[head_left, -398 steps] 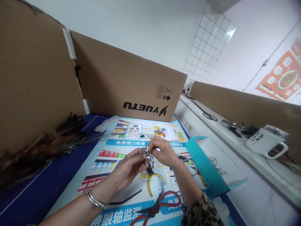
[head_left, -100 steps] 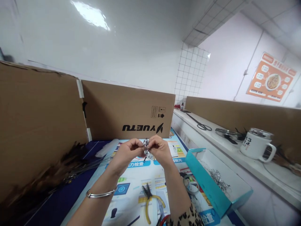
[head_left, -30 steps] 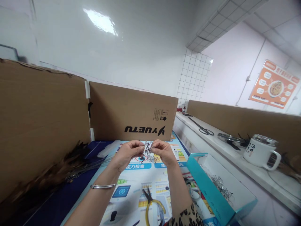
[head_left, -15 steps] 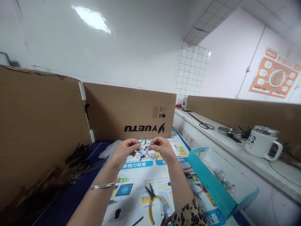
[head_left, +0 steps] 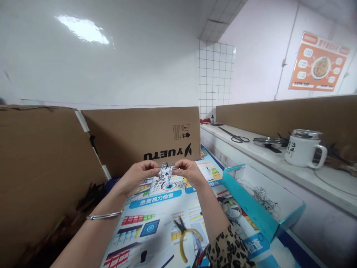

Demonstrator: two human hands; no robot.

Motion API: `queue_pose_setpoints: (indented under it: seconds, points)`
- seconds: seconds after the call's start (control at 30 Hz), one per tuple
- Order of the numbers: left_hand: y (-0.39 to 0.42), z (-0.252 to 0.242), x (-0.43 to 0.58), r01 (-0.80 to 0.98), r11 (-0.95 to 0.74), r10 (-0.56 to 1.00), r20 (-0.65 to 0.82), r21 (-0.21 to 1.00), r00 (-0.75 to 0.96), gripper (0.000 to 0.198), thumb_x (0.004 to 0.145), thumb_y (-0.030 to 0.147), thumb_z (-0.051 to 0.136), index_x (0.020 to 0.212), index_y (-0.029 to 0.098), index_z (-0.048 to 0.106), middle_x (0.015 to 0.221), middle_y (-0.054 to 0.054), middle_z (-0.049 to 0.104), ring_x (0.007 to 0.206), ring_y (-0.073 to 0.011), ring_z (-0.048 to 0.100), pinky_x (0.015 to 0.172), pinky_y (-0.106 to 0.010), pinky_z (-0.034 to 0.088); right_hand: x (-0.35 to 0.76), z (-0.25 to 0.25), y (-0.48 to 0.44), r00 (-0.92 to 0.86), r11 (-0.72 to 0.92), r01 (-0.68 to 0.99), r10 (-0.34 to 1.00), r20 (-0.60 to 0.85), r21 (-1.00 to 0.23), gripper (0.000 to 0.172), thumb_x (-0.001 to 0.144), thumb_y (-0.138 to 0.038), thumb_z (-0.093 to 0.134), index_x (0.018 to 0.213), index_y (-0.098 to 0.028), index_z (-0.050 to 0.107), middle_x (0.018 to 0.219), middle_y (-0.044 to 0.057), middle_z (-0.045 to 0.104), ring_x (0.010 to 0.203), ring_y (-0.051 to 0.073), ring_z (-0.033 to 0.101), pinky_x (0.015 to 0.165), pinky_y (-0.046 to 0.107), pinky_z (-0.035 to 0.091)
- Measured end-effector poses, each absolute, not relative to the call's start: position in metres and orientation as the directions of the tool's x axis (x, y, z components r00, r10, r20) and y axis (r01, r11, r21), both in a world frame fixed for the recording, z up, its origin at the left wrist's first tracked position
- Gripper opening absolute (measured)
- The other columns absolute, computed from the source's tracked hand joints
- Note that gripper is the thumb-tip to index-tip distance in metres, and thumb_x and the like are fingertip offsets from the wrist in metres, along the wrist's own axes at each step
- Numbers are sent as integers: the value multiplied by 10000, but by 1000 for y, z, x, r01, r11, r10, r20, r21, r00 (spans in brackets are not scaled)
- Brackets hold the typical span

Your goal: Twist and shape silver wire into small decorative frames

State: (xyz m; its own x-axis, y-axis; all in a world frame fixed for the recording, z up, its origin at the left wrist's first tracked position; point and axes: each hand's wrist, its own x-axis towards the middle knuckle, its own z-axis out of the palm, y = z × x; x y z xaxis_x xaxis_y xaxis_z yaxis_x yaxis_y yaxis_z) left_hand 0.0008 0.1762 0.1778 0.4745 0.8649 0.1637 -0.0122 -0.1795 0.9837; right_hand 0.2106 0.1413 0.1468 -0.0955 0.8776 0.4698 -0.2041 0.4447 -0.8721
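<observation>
My left hand (head_left: pixel 139 173) and my right hand (head_left: pixel 190 172) are raised near each other over the far part of the printed sheet. Thumb and forefinger of each are pinched together. Between them stretches a thin, silvery wire piece (head_left: pixel 166 169) with small dark bits on it; its exact kind is too small to tell. Below and behind it lies a small tangle of similar wire pieces (head_left: pixel 182 183) on the sheet. Nearer to me are yellow-handled pliers (head_left: pixel 182 230), lying with their jaws pointing away, beside a partly hidden red-handled tool (head_left: pixel 200 257).
A teal box (head_left: pixel 248 204) at the right holds a pile of wire pieces (head_left: pixel 263 198). Beside it lies a wire coil (head_left: pixel 232 209). Cardboard (head_left: pixel 125 136) walls the back and left. A white ledge carries scissors (head_left: pixel 240 139) and a lidded mug (head_left: pixel 299 150).
The camera view has turned, shifting the surroundings leftward. My hands stay pinched on the wire piece, held slightly farther up, and my left forearm is lower and more outstretched.
</observation>
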Motion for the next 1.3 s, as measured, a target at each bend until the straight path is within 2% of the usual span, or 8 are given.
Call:
queue_pose_setpoints:
  seconds: [0.2, 0.43, 0.6, 0.8, 0.93, 1.1, 1.3]
  points:
    - [170, 181, 12, -99, -111, 859, 146, 989, 490, 192, 632, 211, 745, 747, 137, 610, 673, -10, 614, 637, -136, 600, 654, -287, 513, 215, 147, 140, -86, 473, -197, 864, 496, -859, 238, 580, -271, 746, 748, -148, 630, 689, -6, 620, 639, 108, 572, 639, 252, 457]
    - [173, 163, 24, -219, 23, 844, 98, 976, 527, 161, 677, 184, 715, 768, 126, 595, 702, -26, 615, 632, -130, 595, 626, -292, 528, 218, 149, 139, -84, 507, -165, 847, 524, -846, 239, 616, -307, 719, 775, -150, 634, 654, -20, 593, 586, 91, 539, 595, 241, 450]
    - [179, 127, 39, -408, 222, 834, 45, 885, 550, 138, 705, 146, 680, 812, 124, 595, 659, -20, 601, 581, -119, 586, 598, -289, 534, 221, 147, 140, -92, 563, 91, 826, 556, -822, 187, 685, -298, 657, 806, -155, 659, 663, -14, 595, 594, 90, 522, 563, 209, 421]
    - [172, 79, 57, -523, 275, 843, 60, 807, 535, 255, 684, 77, 668, 907, 171, 585, 749, -2, 624, 625, -98, 597, 660, -266, 541, 225, 141, 141, -204, 566, 422, 820, 534, -708, 111, 728, -225, 612, 801, -170, 675, 706, -15, 642, 656, 101, 558, 589, 194, 383]
    - [167, 44, 68, -595, 295, 866, 54, 748, 498, 240, 679, 67, 668, 867, 187, 577, 790, 3, 634, 665, -88, 606, 690, -237, 535, 222, 140, 142, -281, 538, 610, 834, 475, -582, 122, 727, -195, 596, 810, -191, 686, 747, -15, 666, 705, 112, 577, 593, 191, 362]
    - [167, 15, 75, -626, 321, 888, 3, 710, 459, 272, 676, 40, 658, 883, 197, 578, 785, 16, 651, 693, -90, 623, 709, -219, 533, 212, 127, 150, -273, 454, 690, 884, 379, -563, 112, 678, -184, 621, 754, -210, 698, 694, -12, 668, 665, 128, 578, 560, 203, 348]
    - [174, 7, 69, -665, 320, 904, -7, 675, 428, 252, 677, 25, 647, 856, 193, 588, 773, 22, 657, 701, -90, 623, 729, -222, 530, 193, 104, 166, -270, 402, 724, 913, 306, -560, 91, 639, -152, 642, 682, -210, 698, 645, -10, 664, 630, 130, 577, 543, 200, 350]
